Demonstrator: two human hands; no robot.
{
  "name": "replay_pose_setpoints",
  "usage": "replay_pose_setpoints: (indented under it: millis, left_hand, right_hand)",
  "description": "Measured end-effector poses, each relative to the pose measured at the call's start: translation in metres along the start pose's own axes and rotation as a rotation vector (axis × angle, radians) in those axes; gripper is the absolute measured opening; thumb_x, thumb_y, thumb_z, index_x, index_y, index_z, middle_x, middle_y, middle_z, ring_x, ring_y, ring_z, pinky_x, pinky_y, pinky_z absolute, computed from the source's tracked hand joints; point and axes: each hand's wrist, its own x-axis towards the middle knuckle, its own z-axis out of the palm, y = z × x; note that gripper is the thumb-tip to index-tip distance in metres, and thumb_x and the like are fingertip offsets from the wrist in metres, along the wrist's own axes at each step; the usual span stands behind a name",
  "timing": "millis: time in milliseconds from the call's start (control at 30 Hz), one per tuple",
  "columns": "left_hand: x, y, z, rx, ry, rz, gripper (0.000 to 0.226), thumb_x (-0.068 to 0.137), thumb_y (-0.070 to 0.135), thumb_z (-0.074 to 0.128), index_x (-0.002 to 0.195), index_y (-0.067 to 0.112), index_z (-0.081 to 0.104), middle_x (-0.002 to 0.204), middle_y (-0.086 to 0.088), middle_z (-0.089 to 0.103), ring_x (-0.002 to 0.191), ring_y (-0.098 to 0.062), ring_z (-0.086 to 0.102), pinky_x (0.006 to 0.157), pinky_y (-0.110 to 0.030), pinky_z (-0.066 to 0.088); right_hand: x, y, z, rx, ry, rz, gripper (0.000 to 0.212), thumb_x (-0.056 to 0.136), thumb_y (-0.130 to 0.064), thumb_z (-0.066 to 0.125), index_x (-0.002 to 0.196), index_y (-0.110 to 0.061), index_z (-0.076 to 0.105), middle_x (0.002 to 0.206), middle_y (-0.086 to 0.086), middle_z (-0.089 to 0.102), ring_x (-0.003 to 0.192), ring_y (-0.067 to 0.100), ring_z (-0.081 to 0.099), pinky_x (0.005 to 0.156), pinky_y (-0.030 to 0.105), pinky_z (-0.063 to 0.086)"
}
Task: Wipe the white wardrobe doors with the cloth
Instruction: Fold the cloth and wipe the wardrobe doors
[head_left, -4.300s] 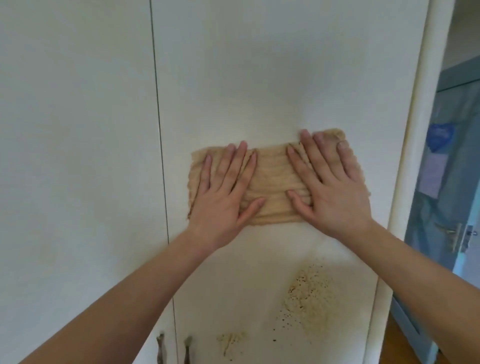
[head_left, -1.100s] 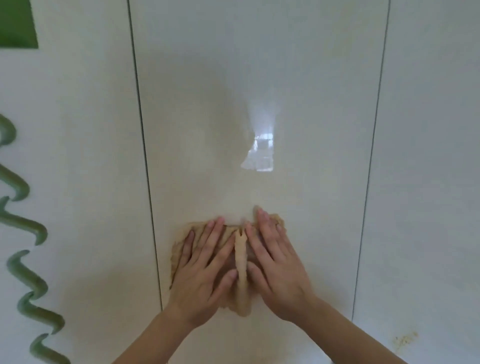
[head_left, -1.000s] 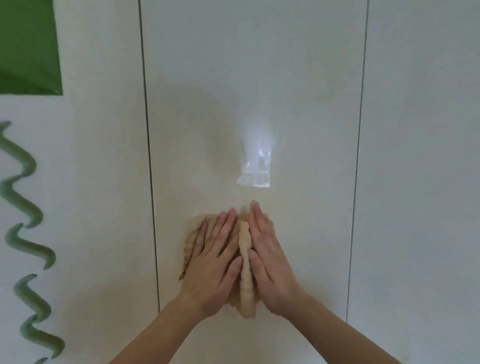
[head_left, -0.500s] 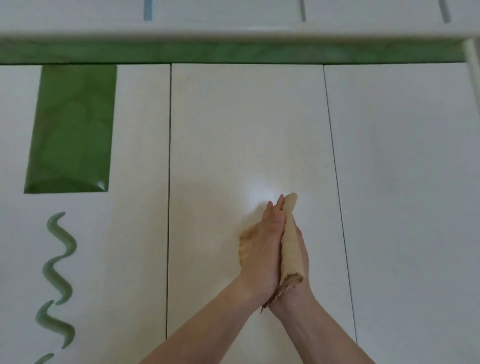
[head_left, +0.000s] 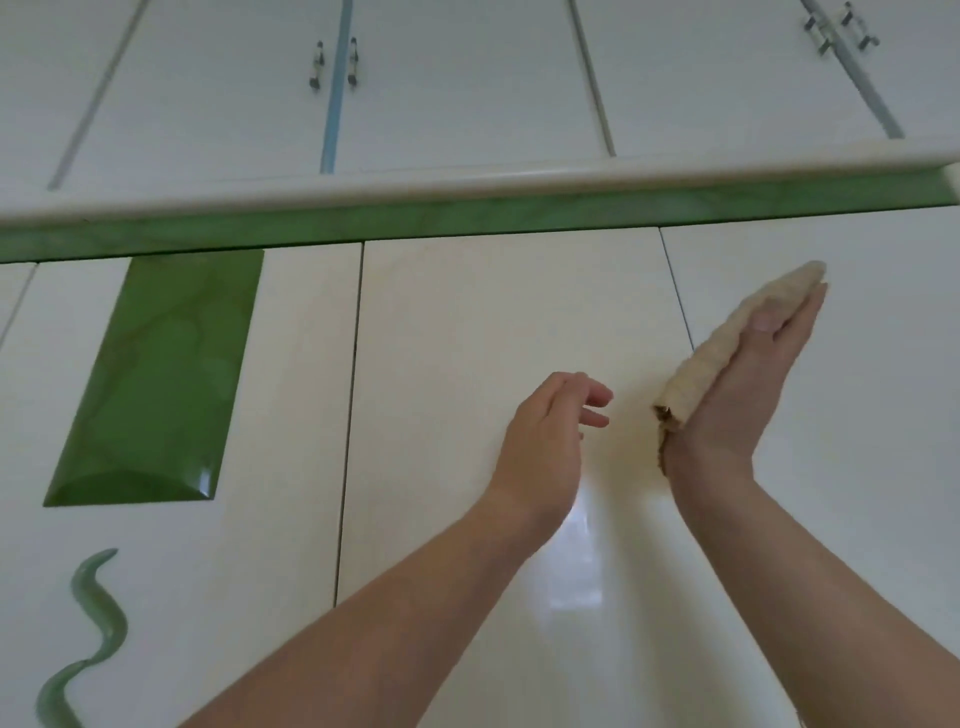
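Glossy white wardrobe doors (head_left: 498, 322) fill most of the head view, three tall panels divided by thin dark seams, with a row of upper cabinet doors (head_left: 457, 78) above a rounded white ledge (head_left: 467, 182) edged in green. On the left panel sit a green rectangular inset (head_left: 156, 379) and, lower down, a wavy green squiggle (head_left: 91, 629). Both forearms reach up in front of the middle panel. The right hand (head_left: 748, 395) is held flat and nearly edge-on, fingers straight and together, with the beige cloth (head_left: 727, 338) folded into a long strip lying along its palm side, thumb pressed over it; the cloth's frayed lower end hangs by the wrist. Whether the cloth touches the door is hard to judge from this angle. The left hand (head_left: 545, 447) is empty, fingers loosely curled and parted, apart from the cloth.
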Motion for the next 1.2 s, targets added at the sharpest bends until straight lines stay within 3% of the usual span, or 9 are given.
replay_pose_setpoints:
  millis: [200,400,500,600,667,800,933,1067,1200]
  left_hand:
    - [0.043,-0.035,-0.085,0.172,0.16,0.041,0.021,0.104,0.019,0.048,0.103,0.008,0.066,0.091,-0.004,0.073,0.081,-0.017,0.066,0.078,-0.029,0.047]
    - [0.072,-0.045,-0.136,0.199,0.345,0.117,0.02,0.103,0.01,0.045,0.099,0.006,0.064,0.081,-0.006,0.068,0.069,-0.017,0.061,0.067,-0.027,0.046]
    - [0.084,-0.037,-0.149,0.2,0.384,0.173,0.021,0.103,0.008,0.045,0.097,0.005,0.065,0.081,-0.006,0.068,0.069,-0.017,0.059,0.067,-0.029,0.046]
    - [0.086,-0.035,-0.159,0.245,0.351,0.181,0.024,0.102,0.009,0.046,0.091,0.007,0.067,0.078,-0.001,0.068,0.07,-0.016,0.06,0.069,-0.03,0.046]
    - [0.083,-0.037,-0.168,0.274,0.347,0.187,0.027,0.102,0.01,0.047,0.086,0.008,0.069,0.077,0.001,0.068,0.071,-0.015,0.061,0.069,-0.029,0.047]
    - [0.08,-0.039,-0.189,0.29,0.402,0.232,0.03,0.1,0.006,0.046,0.08,0.008,0.069,0.072,0.002,0.068,0.067,-0.012,0.061,0.062,-0.023,0.047]
    - [0.079,-0.029,-0.21,0.295,0.446,0.273,0.03,0.099,0.005,0.047,0.078,0.006,0.068,0.071,0.0,0.068,0.066,-0.015,0.06,0.061,-0.025,0.045]
    - [0.079,-0.023,-0.229,0.289,0.453,0.283,0.032,0.1,0.005,0.044,0.079,0.006,0.068,0.072,-0.001,0.067,0.067,-0.015,0.06,0.061,-0.025,0.046]
    - [0.07,-0.027,-0.244,0.314,0.444,0.269,0.031,0.1,0.007,0.045,0.08,0.004,0.069,0.071,0.001,0.067,0.064,-0.012,0.06,0.058,-0.021,0.046]
  right_hand:
    - [0.017,0.093,0.021,-1.111,-0.826,-0.488,0.066,0.101,-0.056,0.001,0.163,-0.036,-0.008,0.173,-0.008,-0.009,0.16,0.014,-0.008,0.129,0.044,-0.004]
    - [0.009,0.105,0.04,-1.062,-1.347,-0.984,0.066,0.101,-0.064,0.007,0.161,-0.044,-0.013,0.168,-0.014,-0.026,0.155,0.01,-0.027,0.125,0.042,-0.016]
    - [0.066,0.107,0.085,-1.186,-1.184,-0.908,0.066,0.098,-0.065,-0.001,0.16,-0.047,-0.014,0.168,-0.016,-0.026,0.154,0.007,-0.026,0.127,0.041,-0.013]
    - [0.104,0.1,0.152,-1.215,-0.655,-0.452,0.068,0.103,-0.053,0.006,0.165,-0.027,0.002,0.173,0.006,-0.01,0.16,0.025,-0.01,0.128,0.052,-0.008]
    - [0.095,0.097,0.203,-1.22,-0.508,-0.284,0.068,0.105,-0.043,0.014,0.165,-0.013,0.003,0.171,0.019,-0.007,0.159,0.037,-0.008,0.126,0.057,-0.007]
    - [0.023,0.078,0.279,-1.181,-0.73,-0.48,0.071,0.107,-0.048,0.015,0.165,-0.011,-0.003,0.169,0.022,-0.015,0.156,0.041,-0.016,0.125,0.058,-0.011]
    - [-0.028,0.073,0.282,-1.034,-1.358,-0.992,0.073,0.105,-0.058,0.025,0.165,-0.027,0.0,0.172,0.004,-0.016,0.159,0.025,-0.016,0.128,0.047,-0.012]
    - [0.058,0.082,0.256,-1.148,-1.064,-0.87,0.074,0.1,-0.064,0.004,0.165,-0.029,0.003,0.174,0.004,-0.007,0.16,0.02,-0.009,0.128,0.045,-0.006]
    - [0.045,0.08,0.274,-1.164,-0.853,-0.609,0.068,0.106,-0.052,0.012,0.166,-0.02,0.002,0.172,0.007,-0.015,0.159,0.026,-0.015,0.127,0.052,-0.011]
